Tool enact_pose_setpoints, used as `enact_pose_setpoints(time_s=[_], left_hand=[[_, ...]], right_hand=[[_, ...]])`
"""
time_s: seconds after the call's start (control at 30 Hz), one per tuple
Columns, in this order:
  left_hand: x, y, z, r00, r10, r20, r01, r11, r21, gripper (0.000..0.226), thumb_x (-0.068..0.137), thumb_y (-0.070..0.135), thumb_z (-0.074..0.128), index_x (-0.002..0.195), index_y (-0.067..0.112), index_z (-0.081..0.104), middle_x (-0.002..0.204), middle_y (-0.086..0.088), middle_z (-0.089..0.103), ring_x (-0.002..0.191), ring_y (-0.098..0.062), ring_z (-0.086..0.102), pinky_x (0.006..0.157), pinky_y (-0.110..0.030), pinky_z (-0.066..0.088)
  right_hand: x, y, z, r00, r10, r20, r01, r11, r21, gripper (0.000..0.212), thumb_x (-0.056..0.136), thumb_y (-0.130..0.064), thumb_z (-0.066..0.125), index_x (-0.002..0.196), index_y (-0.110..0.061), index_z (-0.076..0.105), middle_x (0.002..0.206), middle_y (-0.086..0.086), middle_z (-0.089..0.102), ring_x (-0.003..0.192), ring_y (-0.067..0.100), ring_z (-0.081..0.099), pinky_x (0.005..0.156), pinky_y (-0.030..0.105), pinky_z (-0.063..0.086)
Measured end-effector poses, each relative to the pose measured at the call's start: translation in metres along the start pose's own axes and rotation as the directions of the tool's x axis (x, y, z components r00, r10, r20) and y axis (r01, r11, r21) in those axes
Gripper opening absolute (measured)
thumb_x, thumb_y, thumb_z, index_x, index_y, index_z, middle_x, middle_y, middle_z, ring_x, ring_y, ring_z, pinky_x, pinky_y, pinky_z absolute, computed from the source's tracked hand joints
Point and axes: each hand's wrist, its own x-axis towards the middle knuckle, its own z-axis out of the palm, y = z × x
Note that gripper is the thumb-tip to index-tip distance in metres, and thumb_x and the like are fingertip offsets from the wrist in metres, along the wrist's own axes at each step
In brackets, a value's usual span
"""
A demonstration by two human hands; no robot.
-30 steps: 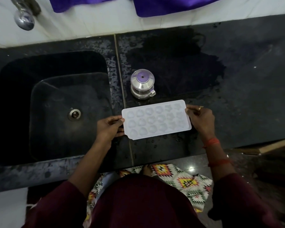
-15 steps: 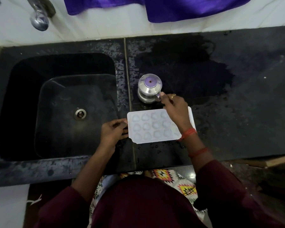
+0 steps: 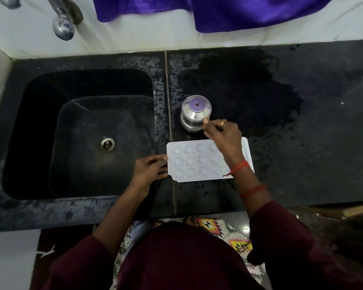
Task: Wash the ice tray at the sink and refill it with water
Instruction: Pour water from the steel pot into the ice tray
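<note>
A white ice tray (image 3: 197, 164) with rounded cavities lies flat on the black counter (image 3: 323, 143), just right of the black sink (image 3: 88, 84). My left hand (image 3: 150, 169) holds the tray's left end, fingers against its edge. My right hand (image 3: 222, 135) reaches over the tray's far side, covering part of it. Its thumb and curled fingers grip the handle of a small steel jug (image 3: 194, 109) with a purple lid. The jug stands upright just behind the tray.
A steel tap (image 3: 63, 28) hangs over the sink's back left, with no water running that I can see. The drain (image 3: 106, 144) sits in the basin's middle. Purple cloth (image 3: 239, 11) hangs over the white wall. A wet patch (image 3: 249, 91) darkens the counter behind the jug.
My right hand let go of the tray's right end and moved up over it to the jug's handle. The left hand stayed at the tray's left end; the tray rests on the counter.
</note>
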Motion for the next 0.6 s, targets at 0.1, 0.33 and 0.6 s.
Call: enact_pose_setpoints(time_s=[0.1, 0.33, 0.6], left_hand=[[-0.002, -0.001, 0.0, 1.0, -0.001, 0.002, 0.001, 1.0, -0.006, 0.008, 0.098, 0.011, 0.067, 0.099, 0.01, 0.075, 0.089, -0.006, 0.079, 0.079, -0.017, 0.077, 0.073, -0.03, 0.061], [-0.004, -0.003, -0.003, 1.0, 0.004, 0.006, -0.004, 1.0, -0.014, 0.008, 0.098, 0.01, 0.067, 0.096, 0.009, 0.075, 0.086, -0.008, 0.079, 0.078, -0.017, 0.076, 0.07, -0.027, 0.062], [-0.005, -0.007, -0.006, 1.0, 0.014, 0.012, -0.013, 1.0, -0.011, 0.008, 0.097, 0.01, 0.067, 0.097, 0.007, 0.074, 0.089, -0.009, 0.078, 0.079, -0.019, 0.076, 0.072, -0.028, 0.063]], right_hand=[[-0.001, 0.004, 0.001, 1.0, 0.009, -0.016, -0.008, 1.0, 0.015, 0.026, 0.085, -0.048, 0.073, 0.072, -0.025, 0.078, 0.077, 0.001, 0.077, 0.082, 0.014, 0.077, 0.09, 0.049, 0.06], [-0.007, 0.007, 0.0, 0.999, 0.015, -0.043, -0.013, 0.999, 0.04, 0.028, 0.079, -0.056, 0.07, 0.071, -0.03, 0.078, 0.076, -0.001, 0.077, 0.084, 0.015, 0.076, 0.089, 0.051, 0.059], [-0.025, -0.013, -0.023, 0.994, -0.055, -0.099, 0.07, 0.987, 0.147, 0.033, 0.086, -0.045, 0.075, 0.082, -0.012, 0.08, 0.084, 0.006, 0.078, 0.089, 0.018, 0.077, 0.093, 0.05, 0.059]])
